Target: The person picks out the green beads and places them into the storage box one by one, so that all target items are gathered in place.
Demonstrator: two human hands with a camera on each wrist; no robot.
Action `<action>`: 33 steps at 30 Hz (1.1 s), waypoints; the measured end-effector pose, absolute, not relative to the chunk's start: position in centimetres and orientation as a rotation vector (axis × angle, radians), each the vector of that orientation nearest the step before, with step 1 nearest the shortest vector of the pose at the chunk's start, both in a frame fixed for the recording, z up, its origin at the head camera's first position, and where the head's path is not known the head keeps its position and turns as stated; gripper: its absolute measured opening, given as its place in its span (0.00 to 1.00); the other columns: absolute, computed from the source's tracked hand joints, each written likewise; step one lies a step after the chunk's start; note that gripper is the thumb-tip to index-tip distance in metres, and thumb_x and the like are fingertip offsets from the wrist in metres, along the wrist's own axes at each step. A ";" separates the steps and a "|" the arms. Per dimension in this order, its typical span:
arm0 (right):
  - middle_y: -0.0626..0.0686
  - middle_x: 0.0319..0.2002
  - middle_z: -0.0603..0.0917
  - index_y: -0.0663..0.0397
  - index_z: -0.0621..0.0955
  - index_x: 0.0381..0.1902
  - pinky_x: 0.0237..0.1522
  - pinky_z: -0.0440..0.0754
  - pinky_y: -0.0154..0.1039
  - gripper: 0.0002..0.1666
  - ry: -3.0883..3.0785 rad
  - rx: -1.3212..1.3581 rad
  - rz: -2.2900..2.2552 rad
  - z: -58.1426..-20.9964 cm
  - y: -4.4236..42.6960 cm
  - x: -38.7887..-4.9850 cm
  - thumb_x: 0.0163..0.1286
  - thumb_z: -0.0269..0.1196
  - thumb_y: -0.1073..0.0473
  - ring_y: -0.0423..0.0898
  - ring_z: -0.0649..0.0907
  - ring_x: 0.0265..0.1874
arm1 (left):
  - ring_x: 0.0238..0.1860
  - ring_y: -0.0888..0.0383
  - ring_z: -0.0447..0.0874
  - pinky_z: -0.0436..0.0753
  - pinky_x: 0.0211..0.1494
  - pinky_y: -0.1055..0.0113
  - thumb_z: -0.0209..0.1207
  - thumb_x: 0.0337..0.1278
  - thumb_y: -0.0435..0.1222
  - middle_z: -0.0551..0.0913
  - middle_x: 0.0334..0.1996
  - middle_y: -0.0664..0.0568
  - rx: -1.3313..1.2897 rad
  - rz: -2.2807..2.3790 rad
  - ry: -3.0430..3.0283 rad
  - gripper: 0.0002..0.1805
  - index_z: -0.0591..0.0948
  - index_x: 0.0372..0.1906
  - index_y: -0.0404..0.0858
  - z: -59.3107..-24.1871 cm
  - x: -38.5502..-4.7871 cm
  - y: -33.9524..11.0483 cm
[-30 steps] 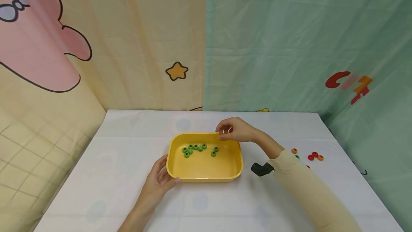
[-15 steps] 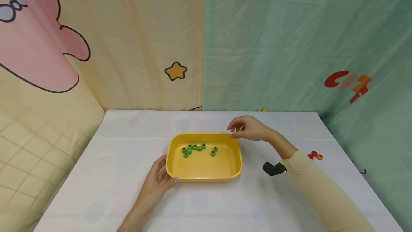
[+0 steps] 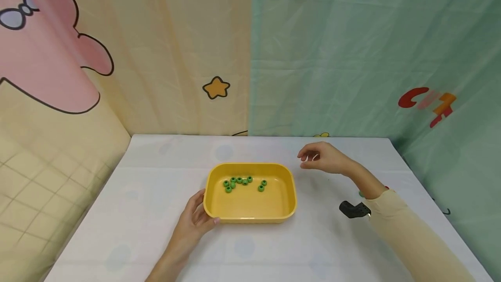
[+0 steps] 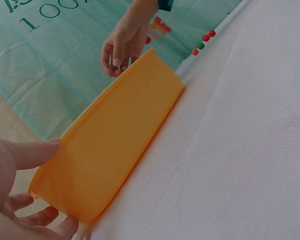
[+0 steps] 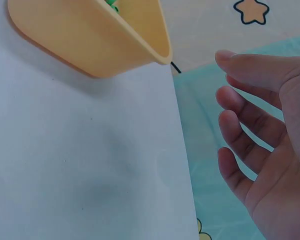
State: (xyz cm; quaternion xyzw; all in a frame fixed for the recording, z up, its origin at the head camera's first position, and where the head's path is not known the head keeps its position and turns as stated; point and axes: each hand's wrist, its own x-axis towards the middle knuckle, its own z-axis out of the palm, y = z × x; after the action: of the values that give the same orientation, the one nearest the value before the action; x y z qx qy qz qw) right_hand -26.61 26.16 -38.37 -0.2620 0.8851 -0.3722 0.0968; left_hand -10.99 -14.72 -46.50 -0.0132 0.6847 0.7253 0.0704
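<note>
A yellow plastic tray (image 3: pixel 250 208) stands on the white table with several small green beads (image 3: pixel 245 182) inside, most grouped at its left and two apart at right. My left hand (image 3: pixel 189 225) holds the tray's near left corner. In the left wrist view its thumb (image 4: pixel 37 152) lies against the tray's side, with the fingers round the other side of the corner. My right hand (image 3: pixel 326 159) hovers right of the tray's far corner. Its fingers are loosely bent, and the right wrist view shows nothing between the thumb and fingers (image 5: pixel 237 142).
More beads (image 4: pixel 206 38), red, green and orange, lie on the table's right side; in the head view the right forearm mostly hides them. A black wrist device (image 3: pixel 354 209) sits at the right cuff. Printed curtains (image 3: pixel 325 55) hang behind the table (image 3: pixel 250 256).
My right hand has moved to the right, from over the tray's far right rim to beyond it. The left hand, tray and green beads stay in place.
</note>
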 end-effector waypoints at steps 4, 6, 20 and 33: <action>0.49 0.42 0.83 0.54 0.86 0.48 0.44 0.86 0.36 0.13 2.646 -0.700 -1.087 -38.4 27.7 -26.2 0.69 0.73 0.57 0.49 0.81 0.40 | 0.76 0.41 0.60 0.75 0.68 0.66 0.72 0.59 0.29 0.57 0.78 0.44 -0.046 2.174 2.063 0.49 0.57 0.80 0.45 -46.4 -10.9 -14.7; 0.49 0.42 0.84 0.54 0.86 0.48 0.44 0.86 0.36 0.13 2.658 -0.677 -1.075 -38.4 28.4 -26.1 0.69 0.73 0.56 0.49 0.81 0.40 | 0.77 0.42 0.60 0.75 0.68 0.67 0.72 0.59 0.29 0.57 0.78 0.44 -0.045 2.171 2.063 0.49 0.57 0.80 0.45 -46.3 -10.9 -14.7; 0.51 0.43 0.85 0.61 0.85 0.52 0.44 0.85 0.35 0.18 2.747 -0.509 -1.068 -38.4 33.7 -24.9 0.69 0.72 0.57 0.50 0.81 0.43 | 0.77 0.42 0.59 0.73 0.69 0.68 0.72 0.58 0.29 0.56 0.79 0.44 -0.016 2.170 2.077 0.49 0.57 0.80 0.44 -46.2 -11.0 -14.8; 0.53 0.44 0.84 0.65 0.83 0.55 0.42 0.85 0.33 0.22 2.838 -0.360 -1.021 -40.1 38.6 -23.8 0.72 0.70 0.54 0.53 0.80 0.45 | 0.77 0.42 0.59 0.73 0.69 0.69 0.72 0.58 0.29 0.56 0.78 0.44 -0.019 2.165 2.080 0.50 0.56 0.80 0.44 -46.4 -10.9 -14.9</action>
State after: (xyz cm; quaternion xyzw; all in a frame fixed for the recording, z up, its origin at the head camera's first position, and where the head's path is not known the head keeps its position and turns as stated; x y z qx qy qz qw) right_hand -23.84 38.62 -40.09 -0.1185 0.9331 -0.3356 0.0521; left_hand -10.91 -14.88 -46.39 -0.0062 0.6911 0.7194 0.0697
